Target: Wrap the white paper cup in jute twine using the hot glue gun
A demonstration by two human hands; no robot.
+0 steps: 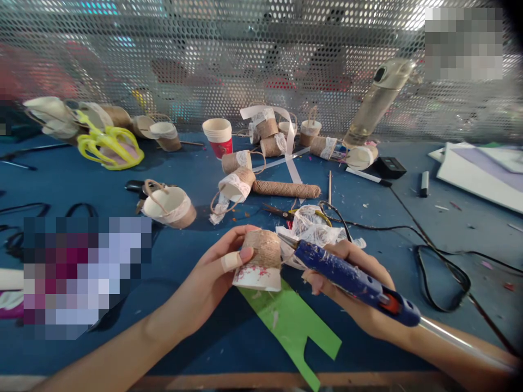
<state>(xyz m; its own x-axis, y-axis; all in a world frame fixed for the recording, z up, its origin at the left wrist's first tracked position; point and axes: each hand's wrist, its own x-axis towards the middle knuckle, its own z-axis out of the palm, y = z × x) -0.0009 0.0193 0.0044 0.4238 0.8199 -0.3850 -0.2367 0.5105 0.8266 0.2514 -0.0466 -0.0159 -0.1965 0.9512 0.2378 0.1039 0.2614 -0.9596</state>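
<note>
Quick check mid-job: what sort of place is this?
Probably a craft workshop: the left hand holds a twine-wrapped cup, the right hand a hot-glue gun, and a roll of twine lies on the blue tabletop.

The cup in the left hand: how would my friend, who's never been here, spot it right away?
Start at the near side of the blue table. There, the left hand holds the cup beside the tip of the blue glue gun. Unlike the lace-trimmed cups farther back, it shows a white band with pinkish-red print below its twine.
</note>
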